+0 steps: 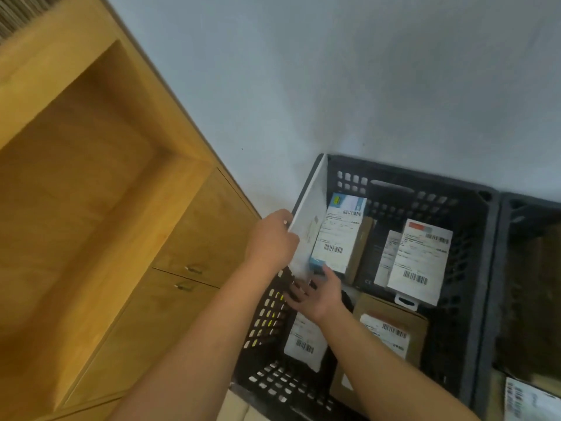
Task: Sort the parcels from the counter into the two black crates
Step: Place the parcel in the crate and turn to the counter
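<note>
Pale grey floor [334, 71], wooden cabinet [91, 177] w/ open shelf, two metal-handled doors

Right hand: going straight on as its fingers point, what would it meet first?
The right hand would probably meet the flat white parcel that the left hand holds; depth is unclear.
</note>
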